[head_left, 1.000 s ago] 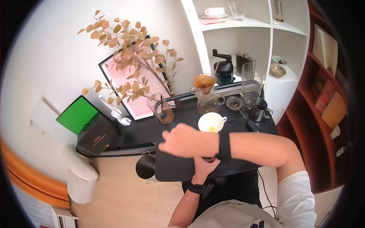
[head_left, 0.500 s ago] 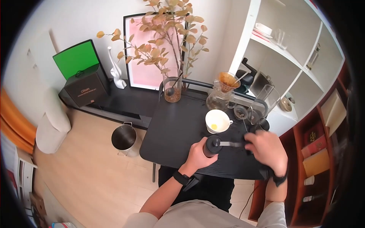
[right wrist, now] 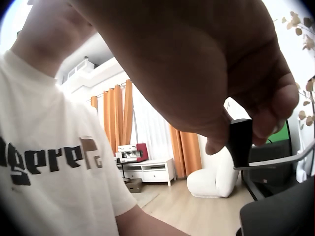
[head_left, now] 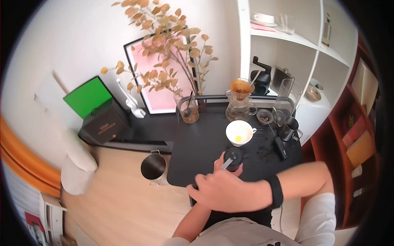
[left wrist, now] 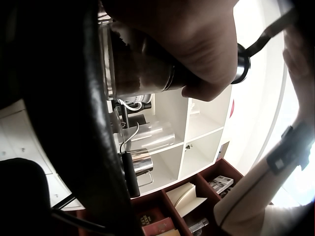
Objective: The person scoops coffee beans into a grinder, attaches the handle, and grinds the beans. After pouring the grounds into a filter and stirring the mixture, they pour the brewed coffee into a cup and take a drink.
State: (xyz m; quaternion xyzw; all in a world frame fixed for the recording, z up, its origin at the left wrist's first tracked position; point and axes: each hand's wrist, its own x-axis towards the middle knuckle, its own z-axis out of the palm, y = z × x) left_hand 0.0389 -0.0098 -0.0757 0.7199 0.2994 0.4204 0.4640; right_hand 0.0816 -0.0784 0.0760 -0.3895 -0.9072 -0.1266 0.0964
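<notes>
A dark hand coffee grinder [head_left: 233,159] stands upright at the near side of the black table, its crank arm [head_left: 227,163] pointing toward the body. My left hand [left wrist: 202,49] grips the grinder's body; in the head view it is largely hidden behind the other hand. My right hand [head_left: 230,190] is at the crank's end, and the right wrist view shows its fingers around the black crank knob [right wrist: 240,142]. Just beyond the grinder is a white cup [head_left: 246,132] with a yellow spot inside.
Behind the cup stand a glass coffee server [head_left: 238,111] with a dripper [head_left: 242,89]. To the right are a metal pitcher [head_left: 288,129] and a black-handled frother [head_left: 280,148]. A glass vase [head_left: 190,116] stands at the table's back left. A dark bin [head_left: 153,167] sits on the floor.
My right hand has swung with the crank from the grinder's right side to its near left side. A second ago it covered the grinder. The left hand keeps its grip; the head view has shifted.
</notes>
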